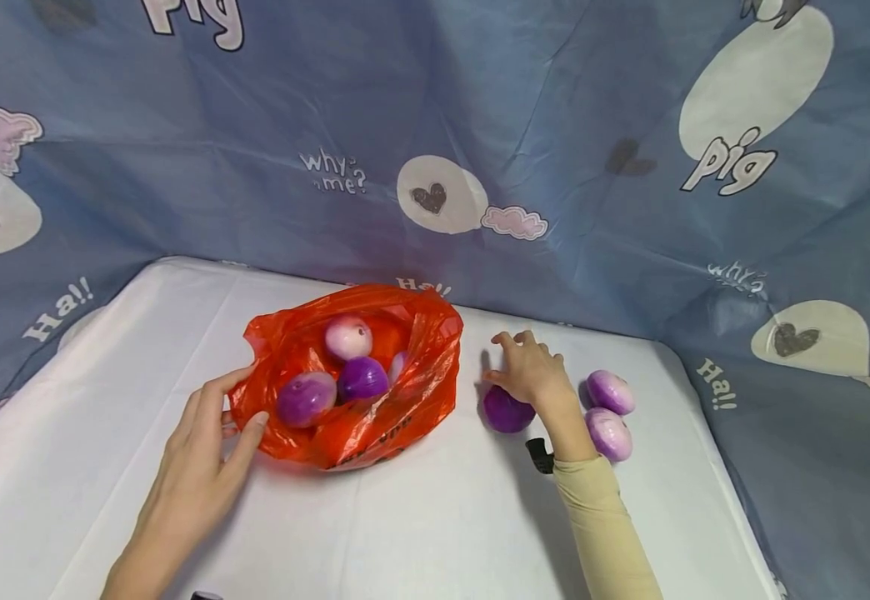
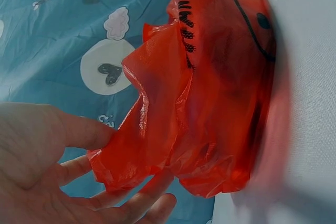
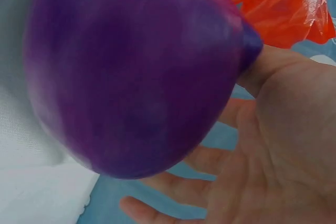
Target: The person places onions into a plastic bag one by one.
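Right hand (image 1: 532, 372) hovers over the dark onion (image 1: 507, 412), fingers spread, no grip, so a nudge could roll it; left hand (image 1: 198, 454) pinches the bag (image 1: 423, 400).

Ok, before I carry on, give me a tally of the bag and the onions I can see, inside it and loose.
Bag: 1
Onions in bag: 4 showing, one mostly hidden
Loose onions: 3
Total: 8 visible; folds may hide more.
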Demonstrator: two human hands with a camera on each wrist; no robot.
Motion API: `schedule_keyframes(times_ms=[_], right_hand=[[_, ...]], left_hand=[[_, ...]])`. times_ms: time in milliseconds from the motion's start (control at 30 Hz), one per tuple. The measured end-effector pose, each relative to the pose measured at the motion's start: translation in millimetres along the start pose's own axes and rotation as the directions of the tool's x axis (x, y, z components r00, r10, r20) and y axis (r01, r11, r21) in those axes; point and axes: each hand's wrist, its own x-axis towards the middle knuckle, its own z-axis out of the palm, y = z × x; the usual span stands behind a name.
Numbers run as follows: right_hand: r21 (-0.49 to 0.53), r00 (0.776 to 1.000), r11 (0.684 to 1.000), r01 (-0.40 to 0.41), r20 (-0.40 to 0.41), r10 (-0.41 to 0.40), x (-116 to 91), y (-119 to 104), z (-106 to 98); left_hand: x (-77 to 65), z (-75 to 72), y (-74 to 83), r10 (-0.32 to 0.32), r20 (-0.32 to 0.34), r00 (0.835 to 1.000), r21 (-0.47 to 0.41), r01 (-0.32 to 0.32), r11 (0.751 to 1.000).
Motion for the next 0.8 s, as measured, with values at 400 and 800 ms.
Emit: schedule_keyframes(times_ms=[400, 800], right_hand=[[-0.004, 0.999, 1.0, 0.017, 0.032, -0.017, -17.0, 1.0, 2.6], [-0.014, 0.998, 0.998, 0.067, 0.01, -0.067, -49.5, 3.3, 3.6]], left_hand=[[-0.8, 0.9, -0.2, 0.002, -0.003, 1.0, -0.006, -0.002, 1.0], [-1.4, 1.0, 0.3, 0.021, -0.014, 1.0, -0.007, -0.021, 1.0]])
